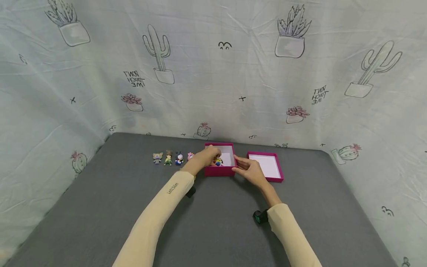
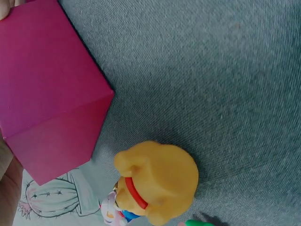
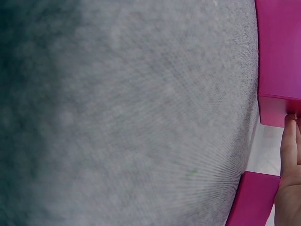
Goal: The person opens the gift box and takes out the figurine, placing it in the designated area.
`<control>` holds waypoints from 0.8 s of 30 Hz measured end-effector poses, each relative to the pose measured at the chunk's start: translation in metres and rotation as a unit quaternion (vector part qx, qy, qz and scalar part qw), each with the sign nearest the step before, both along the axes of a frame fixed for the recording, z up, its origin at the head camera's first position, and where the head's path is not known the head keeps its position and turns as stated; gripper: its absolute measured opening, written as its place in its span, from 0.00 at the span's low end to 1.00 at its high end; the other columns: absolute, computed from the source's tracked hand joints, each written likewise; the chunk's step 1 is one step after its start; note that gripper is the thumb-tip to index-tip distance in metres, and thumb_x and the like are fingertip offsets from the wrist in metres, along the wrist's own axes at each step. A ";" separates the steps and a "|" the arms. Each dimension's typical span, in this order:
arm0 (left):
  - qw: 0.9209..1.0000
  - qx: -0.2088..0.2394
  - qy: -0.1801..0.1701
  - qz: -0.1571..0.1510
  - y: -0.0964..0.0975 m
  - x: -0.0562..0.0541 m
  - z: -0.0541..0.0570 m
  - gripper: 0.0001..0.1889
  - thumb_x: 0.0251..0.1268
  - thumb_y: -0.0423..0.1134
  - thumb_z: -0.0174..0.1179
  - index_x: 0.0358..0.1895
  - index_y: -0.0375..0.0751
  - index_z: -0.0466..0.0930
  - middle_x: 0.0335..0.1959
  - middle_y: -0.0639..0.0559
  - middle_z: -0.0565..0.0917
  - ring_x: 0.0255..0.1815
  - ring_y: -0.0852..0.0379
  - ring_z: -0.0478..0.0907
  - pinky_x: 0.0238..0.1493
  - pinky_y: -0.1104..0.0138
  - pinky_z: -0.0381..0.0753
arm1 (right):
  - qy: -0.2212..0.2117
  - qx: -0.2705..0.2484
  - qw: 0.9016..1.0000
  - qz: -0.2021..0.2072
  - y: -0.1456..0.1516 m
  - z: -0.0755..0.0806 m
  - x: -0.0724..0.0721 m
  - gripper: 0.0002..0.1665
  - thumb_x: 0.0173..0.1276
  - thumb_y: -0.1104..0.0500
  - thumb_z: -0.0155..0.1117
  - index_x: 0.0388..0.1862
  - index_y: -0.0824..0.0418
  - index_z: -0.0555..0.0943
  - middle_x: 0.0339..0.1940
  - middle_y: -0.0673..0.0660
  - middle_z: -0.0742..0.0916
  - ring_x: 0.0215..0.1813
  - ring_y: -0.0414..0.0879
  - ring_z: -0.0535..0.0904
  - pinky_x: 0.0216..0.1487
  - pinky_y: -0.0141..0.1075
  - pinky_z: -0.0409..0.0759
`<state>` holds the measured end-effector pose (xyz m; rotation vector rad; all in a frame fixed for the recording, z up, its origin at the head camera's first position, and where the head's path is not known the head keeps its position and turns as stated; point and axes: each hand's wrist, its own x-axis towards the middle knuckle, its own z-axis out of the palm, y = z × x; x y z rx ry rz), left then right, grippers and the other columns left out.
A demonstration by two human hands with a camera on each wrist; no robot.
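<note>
My left hand (image 1: 204, 157) reaches over the left wall of a magenta box (image 1: 218, 171) with a white inside. Its bent fingers are at a small colourful figurine (image 1: 218, 161) in the box and seem to pinch it; the fingertips are partly hidden. At the box's right front corner my right hand (image 1: 251, 171) holds on, thumb at the front and fingers along the side. The right wrist view shows fingers (image 3: 289, 141) against the box wall. A yellow figurine with a red collar (image 2: 164, 181) stands on the table left of the box, near the left wrist.
Right of the box lies its magenta lid (image 1: 281, 173), white inside facing up. Several small figurines (image 1: 168, 158) stand in a row to the left on the grey table (image 1: 213, 230). Behind the table hangs a pale curtain (image 1: 207, 66) with cactus drawings.
</note>
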<state>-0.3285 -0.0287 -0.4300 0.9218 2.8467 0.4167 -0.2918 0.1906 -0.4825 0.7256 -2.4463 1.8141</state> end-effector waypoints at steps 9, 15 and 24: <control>1.000 -0.018 0.015 0.019 0.002 0.003 0.001 0.11 0.50 0.33 0.73 0.34 0.34 0.80 0.27 0.49 0.78 0.28 0.58 0.68 0.30 0.69 0.71 | 0.007 0.001 1.000 0.008 0.001 0.002 0.002 0.31 0.58 0.68 0.71 0.60 0.76 0.74 0.57 0.71 0.78 0.57 0.62 0.77 0.51 0.39 0.78; 0.998 0.019 -0.003 0.052 -0.004 0.004 0.007 0.21 0.51 0.38 0.74 0.47 0.32 0.81 0.38 0.44 0.82 0.36 0.55 0.75 0.43 0.64 0.80 | 0.002 -0.005 1.000 0.010 0.001 0.009 0.006 0.31 0.58 0.70 0.70 0.59 0.77 0.73 0.57 0.74 0.77 0.58 0.64 0.76 0.52 0.42 0.78; 0.984 0.154 -0.058 0.073 -0.029 0.009 0.018 0.27 0.54 0.35 0.71 0.58 0.31 0.76 0.54 0.39 0.80 0.52 0.47 0.81 0.52 0.62 0.80 | -0.010 0.001 1.000 0.022 -0.001 0.024 0.016 0.31 0.58 0.72 0.69 0.60 0.80 0.71 0.58 0.76 0.75 0.59 0.68 0.73 0.52 0.43 0.77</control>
